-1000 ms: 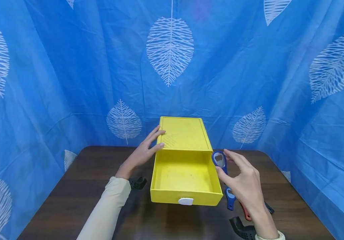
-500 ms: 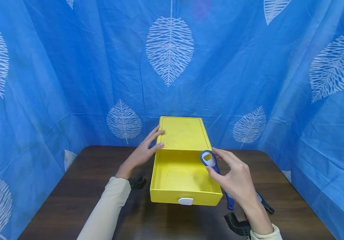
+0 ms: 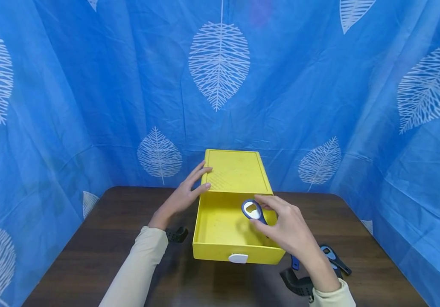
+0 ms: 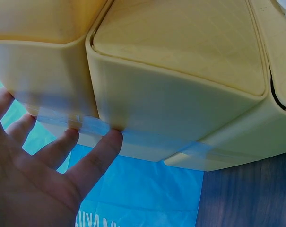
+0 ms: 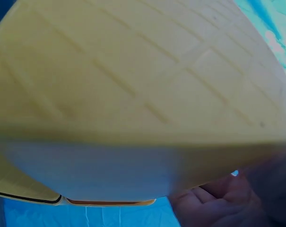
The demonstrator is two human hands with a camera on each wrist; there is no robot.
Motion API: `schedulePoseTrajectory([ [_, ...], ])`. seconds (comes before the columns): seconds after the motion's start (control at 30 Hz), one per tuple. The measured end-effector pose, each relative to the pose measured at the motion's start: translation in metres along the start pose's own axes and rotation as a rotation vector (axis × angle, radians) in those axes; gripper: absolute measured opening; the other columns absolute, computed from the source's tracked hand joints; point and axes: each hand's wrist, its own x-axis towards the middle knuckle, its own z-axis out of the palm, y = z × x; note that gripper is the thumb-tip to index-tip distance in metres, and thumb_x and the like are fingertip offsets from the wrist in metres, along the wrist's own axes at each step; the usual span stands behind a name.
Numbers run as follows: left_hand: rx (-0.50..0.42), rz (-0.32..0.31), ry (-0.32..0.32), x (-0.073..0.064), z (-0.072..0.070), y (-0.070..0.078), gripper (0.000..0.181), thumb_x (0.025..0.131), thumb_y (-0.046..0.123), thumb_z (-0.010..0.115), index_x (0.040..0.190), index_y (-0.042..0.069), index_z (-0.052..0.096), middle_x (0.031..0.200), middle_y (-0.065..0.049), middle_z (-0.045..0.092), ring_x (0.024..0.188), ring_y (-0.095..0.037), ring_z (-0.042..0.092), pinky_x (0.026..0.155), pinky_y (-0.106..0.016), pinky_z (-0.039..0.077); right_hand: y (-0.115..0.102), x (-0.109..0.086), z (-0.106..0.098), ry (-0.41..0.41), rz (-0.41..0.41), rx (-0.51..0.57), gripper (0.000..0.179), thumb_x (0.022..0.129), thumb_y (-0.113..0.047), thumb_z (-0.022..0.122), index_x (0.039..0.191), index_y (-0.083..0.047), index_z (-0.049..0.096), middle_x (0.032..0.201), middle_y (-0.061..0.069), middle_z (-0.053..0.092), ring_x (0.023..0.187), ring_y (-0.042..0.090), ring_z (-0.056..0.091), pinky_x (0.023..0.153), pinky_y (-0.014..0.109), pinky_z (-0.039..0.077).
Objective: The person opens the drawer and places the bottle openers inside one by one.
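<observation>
In the head view a yellow drawer box stands on the table with its drawer pulled out. My left hand lies against the box's left side with fingers spread. The left wrist view shows those fingertips touching the box wall. Over the right part of the drawer, my right hand pinches a blue-handled bottle opener by its rim, between thumb and fingers. From the right wrist, the drawer's latticed surface fills most of the view and hides the opener; part of the hand shows at lower right.
Right of the box on the dark wooden table lie a black-and-blue bottle opener and another blue handle, partly hidden by my right arm. A white pull tab sits on the drawer front. Blue leaf-print cloth hangs behind.
My right hand has carried the bottle opener leftward from beside the box to over the drawer's interior. My left hand and the box have stayed where they were.
</observation>
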Motion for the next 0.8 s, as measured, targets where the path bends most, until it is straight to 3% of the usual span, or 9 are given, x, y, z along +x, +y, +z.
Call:
schedulePoseTrajectory([
  [0.17, 0.001, -0.007, 0.001, -0.0006, 0.0002, 0.0015, 0.06, 0.105, 0.049, 0.052, 0.16, 0.032, 0.036, 0.174, 0.011, 0.008, 0.161, -0.028, 0.009, 0.119, -0.074, 0.016, 0.0005, 0.0022, 0.0015, -0.053, 0.017, -0.02, 0.056, 0.081, -0.02, 0.089, 0.132, -0.008, 0.069, 0.125, 0.007, 0.072, 0.106, 0.024, 0.069, 0.093, 0.048, 0.059],
  [0.47, 0.007, -0.004, 0.007, -0.0019, 0.0009, 0.0033, 0.06, 0.105, 0.049, 0.052, 0.16, 0.032, 0.037, 0.174, 0.011, 0.008, 0.16, -0.028, 0.01, 0.119, -0.074, 0.017, 0.0013, 0.004, 0.0022, -0.077, 0.01, -0.07, 0.056, 0.083, -0.023, 0.088, 0.133, -0.007, 0.068, 0.13, 0.009, 0.071, 0.116, 0.029, 0.068, 0.097, 0.049, 0.057],
  [0.8, -0.016, -0.016, -0.005, -0.0034, 0.0024, 0.0028, 0.06, 0.104, 0.049, 0.052, 0.16, 0.032, 0.037, 0.174, 0.011, 0.008, 0.16, -0.028, 0.01, 0.12, -0.071, 0.018, 0.0036, 0.0027, 0.0006, -0.045, 0.008, -0.061, 0.053, 0.087, -0.021, 0.085, 0.135, -0.007, 0.068, 0.13, 0.011, 0.071, 0.118, 0.032, 0.069, 0.096, 0.049, 0.058],
])
